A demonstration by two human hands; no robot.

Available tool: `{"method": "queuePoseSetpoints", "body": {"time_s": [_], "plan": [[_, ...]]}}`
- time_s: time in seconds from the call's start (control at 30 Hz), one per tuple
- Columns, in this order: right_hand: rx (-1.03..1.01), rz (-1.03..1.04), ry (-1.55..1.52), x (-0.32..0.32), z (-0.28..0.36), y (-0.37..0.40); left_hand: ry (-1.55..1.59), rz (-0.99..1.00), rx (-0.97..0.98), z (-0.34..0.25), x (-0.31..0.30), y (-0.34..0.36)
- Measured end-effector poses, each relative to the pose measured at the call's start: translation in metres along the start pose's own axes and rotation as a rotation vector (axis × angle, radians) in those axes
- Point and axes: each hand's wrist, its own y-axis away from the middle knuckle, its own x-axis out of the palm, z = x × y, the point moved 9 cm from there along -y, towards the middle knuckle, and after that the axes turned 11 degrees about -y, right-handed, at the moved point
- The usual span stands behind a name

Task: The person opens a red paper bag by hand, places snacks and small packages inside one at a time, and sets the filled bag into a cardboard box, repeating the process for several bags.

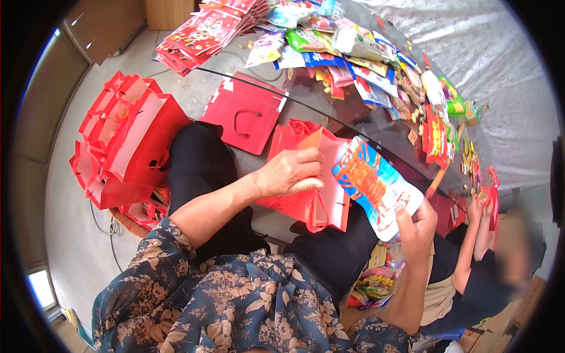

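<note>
My left hand (292, 173) is closed at the top edge of an upright red paper gift bag (303, 207), whose pale inside faces to the right. In my right hand (416, 228) is a blue and white snack packet (366, 176) with a large orange lobster picture, pinched at its lower corner between thumb and fingers. The packet is tilted beside the bag's mouth, outside it. What lies deep in the bag is hidden from me.
Several red gift bags (144, 138) stand at the left. A folded red bag (246, 115) lies ahead, near stacked printed red bags (215, 29). Assorted snack packets (353, 50) cover the dark table. An open box of snacks (376, 279) sits below. A co-worker (471, 288) handles something red.
</note>
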Motion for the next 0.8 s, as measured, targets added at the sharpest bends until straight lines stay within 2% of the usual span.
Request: {"method": "queuePoseSetpoints", "body": {"time_s": [0.1, 0.17, 0.2, 0.3, 0.47, 0.57, 0.6, 0.73, 0.8], "plan": [[0.038, 0.007, -0.044, 0.011, -0.016, -0.008, 0.001, -0.013, 0.007, -0.004, -0.005, -0.002], [0.111, 0.083, 0.052, 0.019, -0.032, -0.015, -0.01, -0.022, 0.012, -0.006, -0.004, -0.003], [0.099, 0.055, 0.105, 0.021, -0.03, -0.018, -0.008, -0.001, 0.025, -0.007, -0.002, -0.002], [-0.009, 0.169, 0.268, 0.033, -0.016, -0.017, -0.009, 0.012, 0.003, -0.007, -0.003, -0.003], [0.115, 0.307, 0.309, 0.044, -0.01, -0.005, 0.008, -0.044, -0.006, -0.003, -0.009, -0.003], [0.179, 0.184, 0.345, 0.05, -0.017, -0.015, 0.02, -0.036, 0.008, -0.007, -0.006, -0.004], [0.222, 0.219, 0.262, 0.045, -0.038, -0.019, 0.013, -0.018, 0.006, -0.01, -0.005, -0.003], [0.029, 0.195, 0.35, 0.049, -0.023, -0.052, 0.006, 0.002, 0.016, -0.013, 0.0, 0.0], [0.032, 0.184, 0.262, 0.046, -0.024, -0.071, 0.005, 0.007, 0.015, -0.012, 0.002, 0.001]]}}
